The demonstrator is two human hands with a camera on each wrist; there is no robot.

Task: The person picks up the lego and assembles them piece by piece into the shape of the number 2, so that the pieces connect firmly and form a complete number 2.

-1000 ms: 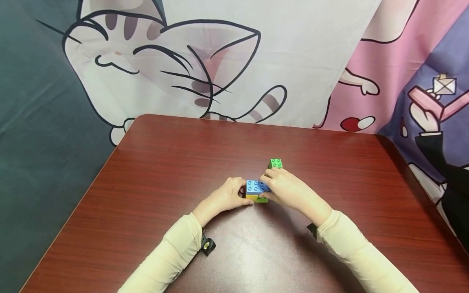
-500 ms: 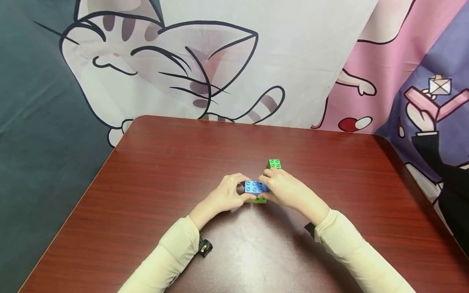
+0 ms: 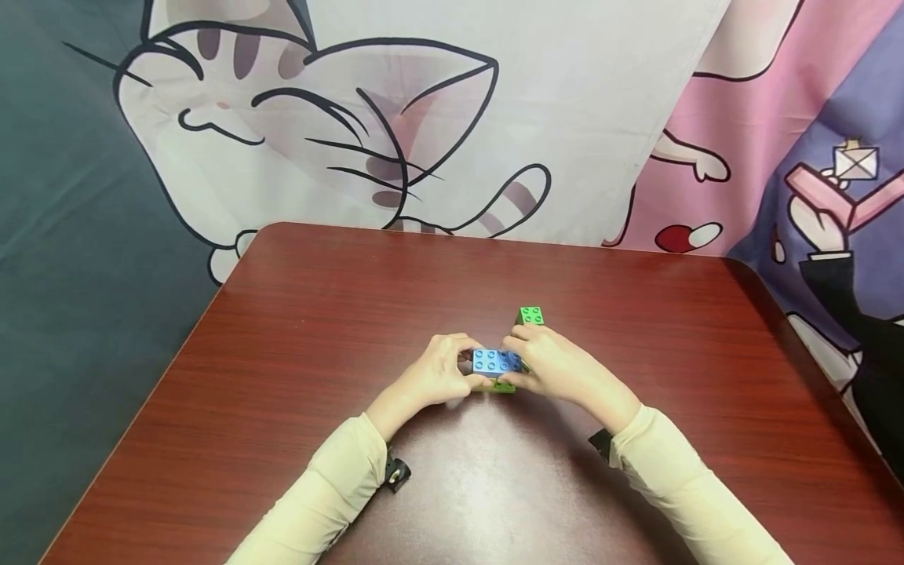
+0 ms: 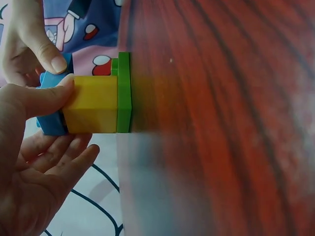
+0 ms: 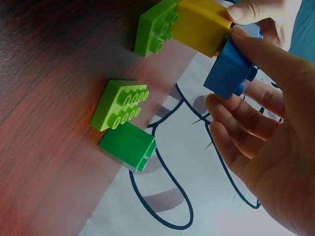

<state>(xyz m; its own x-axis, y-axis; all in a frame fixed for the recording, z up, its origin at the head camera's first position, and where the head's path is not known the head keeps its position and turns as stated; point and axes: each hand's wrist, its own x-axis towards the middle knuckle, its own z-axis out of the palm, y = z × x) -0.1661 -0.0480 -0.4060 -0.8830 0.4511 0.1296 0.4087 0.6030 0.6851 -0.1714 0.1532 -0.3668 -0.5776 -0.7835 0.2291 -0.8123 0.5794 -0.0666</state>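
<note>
A blue toy building brick [image 3: 487, 359] lies across the top of a yellow brick [image 4: 93, 103], which stands on a flat light green brick [image 4: 124, 93] on the table. The blue brick juts out past the yellow one on the right. My left hand [image 3: 431, 373] grips the left part of the stack, thumb on the near side at the blue and yellow bricks, fingers behind. With thumb and fingers, my right hand [image 3: 554, 357] pinches the overhanging right end of the blue brick. In the head view, the left thumb and blue brick hide most of the yellow brick.
Behind the right hand, a darker green brick [image 5: 129, 146] stands beside another light green brick [image 5: 118, 105] with studs. The reddish-brown table [image 3: 339, 314] reaches back to a printed cloth [image 3: 593, 118] with a cartoon cat.
My left hand has shifted slightly forward and higher on the stack, its thumb now covering the yellow brick's front in the head view. My right hand keeps its pinch on the blue brick.
</note>
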